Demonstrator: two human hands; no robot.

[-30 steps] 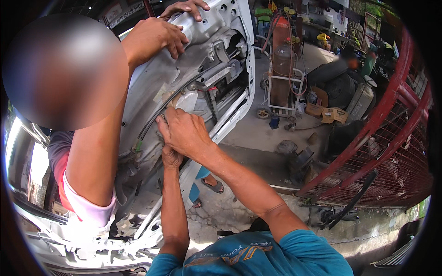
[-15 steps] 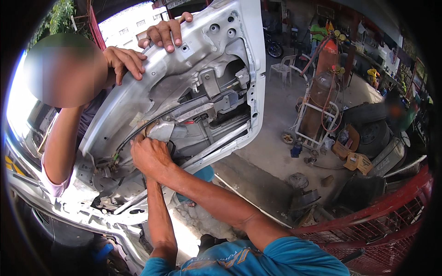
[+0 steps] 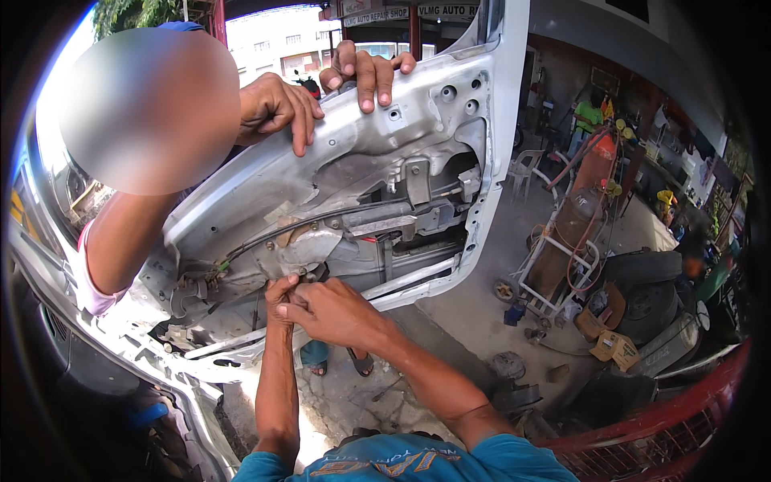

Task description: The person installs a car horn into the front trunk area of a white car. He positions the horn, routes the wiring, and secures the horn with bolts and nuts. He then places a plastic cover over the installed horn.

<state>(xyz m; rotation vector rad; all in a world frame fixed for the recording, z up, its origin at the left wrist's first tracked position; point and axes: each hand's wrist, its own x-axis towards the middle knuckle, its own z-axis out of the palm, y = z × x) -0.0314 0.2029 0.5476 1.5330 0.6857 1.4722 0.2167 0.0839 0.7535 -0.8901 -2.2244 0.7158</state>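
A bare silver-grey car door [image 3: 265, 193] stands open in front of me, its inner panel stripped so the metal plates and cable show. My left hand [image 3: 281, 299] and my right hand [image 3: 336, 312] meet at the lower part of the window regulator plate [image 3: 309, 245]. Fingers of both are bent and pressed close together by a small fitting on the panel. What they pinch is hidden or too small to name. A black cable [image 3: 297, 225] runs slantwise above them. Another person's hands [image 3: 365, 74] rest on the door's upper edge.
A person leans in behind the door at the left. Gas cylinders [image 3: 590, 173] stand on a white trolley [image 3: 554, 269] at the right. Tires [image 3: 646, 297], cardboard boxes [image 3: 614, 349] and a red metal grille [image 3: 658, 426] lie farther right. A white plastic chair [image 3: 526, 165] stands behind.
My hands have shifted lower on the door, from over the regulator plate to its bottom edge, and my left fingers now show. The view has turned, so the door appears farther right.
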